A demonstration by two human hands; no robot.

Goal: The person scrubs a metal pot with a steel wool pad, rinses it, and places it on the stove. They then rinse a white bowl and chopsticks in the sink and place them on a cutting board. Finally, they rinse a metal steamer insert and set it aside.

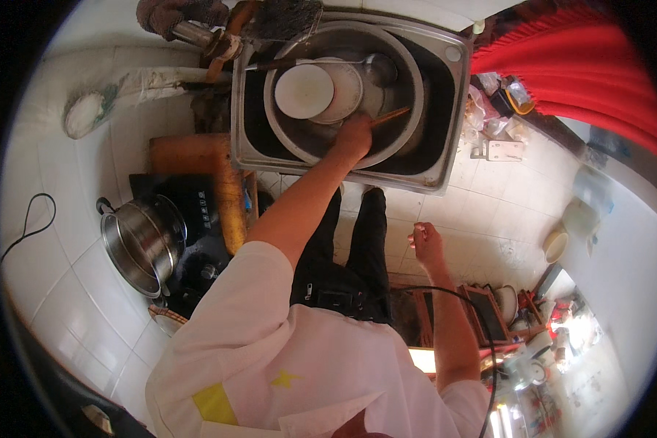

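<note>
My left hand (355, 134) reaches over the near rim of a round metal basin (419, 82), closed around wooden chopsticks (391, 116). The basin sits in a stainless steel sink (459, 109). Inside it lie a white plate or bowl (304, 92), a second pale dish (350, 90) partly beneath it, and a ladle (380, 69) with a dark handle. My fingertips are hidden behind the back of the hand. Off to the right of my legs, my right hand (428, 245) hangs in the air, fingers curled in, with nothing visible in it.
At left, a steel pot (142, 246) stands beside a black cooktop (186, 191). An orange gas cylinder (197, 156) is close to the sink. Brown cloth (183, 13) hangs over a pipe. Plastic bags (479, 107) and a red curtain (580, 71) are at right. A black cable (484, 323) crosses my right arm.
</note>
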